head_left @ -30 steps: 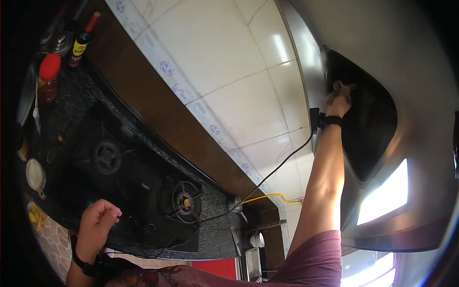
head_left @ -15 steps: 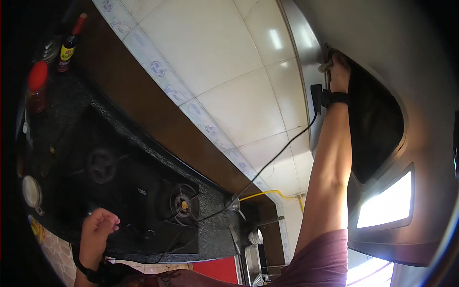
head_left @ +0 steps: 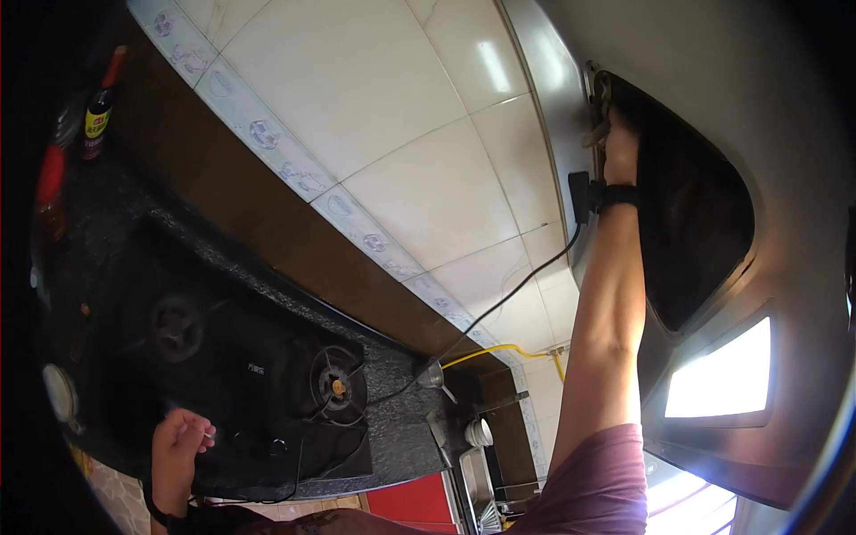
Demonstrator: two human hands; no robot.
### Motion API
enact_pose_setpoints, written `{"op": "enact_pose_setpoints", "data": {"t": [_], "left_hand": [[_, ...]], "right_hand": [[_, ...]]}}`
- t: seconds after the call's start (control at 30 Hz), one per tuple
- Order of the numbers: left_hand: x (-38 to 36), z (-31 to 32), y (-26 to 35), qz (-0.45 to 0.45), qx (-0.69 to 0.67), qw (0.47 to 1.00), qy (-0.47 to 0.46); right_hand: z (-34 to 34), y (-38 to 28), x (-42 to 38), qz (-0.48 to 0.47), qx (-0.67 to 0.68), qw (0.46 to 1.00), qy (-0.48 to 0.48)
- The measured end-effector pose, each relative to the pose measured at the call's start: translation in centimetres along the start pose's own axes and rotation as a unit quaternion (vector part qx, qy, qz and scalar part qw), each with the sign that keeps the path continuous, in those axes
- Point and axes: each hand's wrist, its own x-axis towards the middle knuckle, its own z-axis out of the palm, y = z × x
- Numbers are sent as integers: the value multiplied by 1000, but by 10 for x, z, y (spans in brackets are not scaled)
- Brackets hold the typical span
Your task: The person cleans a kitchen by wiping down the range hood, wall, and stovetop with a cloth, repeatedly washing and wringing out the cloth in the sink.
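My right hand (head_left: 621, 153) reaches up into the dark opening of the range hood (head_left: 704, 205), at its upper left corner. Its fingers are mostly hidden, closed around something I cannot make out; a greyish, soft-looking bit (head_left: 596, 135) shows beside them at the rim. A black strap with a black box (head_left: 580, 198) and cable sits at that wrist. Over the front of the black gas stove (head_left: 254, 330), my left hand (head_left: 183, 437) is held with its fingers curled in and nothing visible in them.
A dark sauce bottle (head_left: 96, 125) and a red-lidded jar (head_left: 51, 192) stand at the counter's far left. A burner (head_left: 337, 387), a metal cup (head_left: 432, 374), stacked white bowls (head_left: 479, 432) and a sink (head_left: 475, 481) lie to the right. A yellow hose (head_left: 490, 349) runs along the tiled wall.
The view has shifted slightly, so the wall and bottle appear further left. My right hand stays at the hood opening's corner, a little lower in view. My left hand remains curled over the stove.
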Motion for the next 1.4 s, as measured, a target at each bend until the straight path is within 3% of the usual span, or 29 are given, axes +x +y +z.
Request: {"op": "enact_pose_setpoints", "data": {"t": [0.07, 0.1, 0.23, 0.3, 0.43, 0.5, 0.53, 0.6, 0.63, 0.67, 0.7, 0.8, 0.97, 1.03, 1.07, 1.13, 1.17, 1.2, 1.23, 1.27, 1.3, 1.33, 1.37, 1.4], "left_hand": [[5, 6, -7, -4, 1, 1000, -14], [6, 8, -10, -8, 0, 1000, -26], [8, 11, -16, -32, 6, 999, -32], [7, 7, -20, -45, -7, 998, -37], [8, -2, -32, -52, 2, 998, -18], [7, -5, -32, -44, -1, 999, -4], [7, -6, -32, -44, -1, 999, -4], [7, -6, -34, -58, -4, 998, 5], [6, -4, -34, -55, -4, 998, 9], [7, -2, -35, -53, 3, 999, 5], [7, 0, -37, -54, 11, 998, -2], [13, 11, -41, -89, 29, 996, -7], [18, 24, -59, -96, 13, 995, -39], [17, 24, -60, -93, 13, 995, -33], [15, 22, -61, -95, 12, 995, -31], [17, 17, -61, -88, 12, 996, -29], [17, 14, -60, -95, 19, 995, -22], [17, 10, -59, -104, 26, 994, -13], [18, 6, -58, -103, 25, 994, -8], [18, 3, -57, -97, 13, 995, -1], [17, 2, -57, -91, 1, 996, 5], [17, 1, -57, -92, 2, 996, 7], [16, 0, -56, -86, 1, 996, 15], [16, 0, -55, -79, -1, 997, 22]], "right_hand": [[-7, 18, -14, 7, 52, 996, -74], [-15, 26, -19, 67, -33, 989, -124], [-28, 88, -23, 90, -182, 971, -127], [-33, 103, -26, 28, -313, 929, -197], [-16, 155, -10, 68, -383, 908, -154], [3, 221, 22, 39, -428, 877, -214], [-4, 202, 16, 39, -428, 877, -214], [-24, 109, -13, 16, -224, 966, -127], [-23, 70, -22, 16, -220, 967, -125], [-21, 36, -29, 85, -22, 991, -99], [-20, 18, -34, 150, 175, 970, -72], [-15, 21, -28, 126, 214, 965, -85], [-37, 72, -41, 137, 88, 983, -87], [-40, 121, -36, 8, -188, 966, -176], [-35, 125, -39, 4, -185, 967, -175], [-33, 124, -48, -15, -309, 950, -38], [-33, 123, -53, -15, -306, 951, -33], [-32, 123, -62, 20, 58, 998, 33], [-30, 121, -70, 54, 413, 904, 90], [-31, 122, -73, 55, 418, 903, 87], [-37, 123, -74, 13, 200, 974, 105], [-45, 127, -75, -29, -32, 992, 119], [-51, 130, -75, -69, -263, 954, 127], [-49, 121, -67, -68, -264, 954, 128]]}}
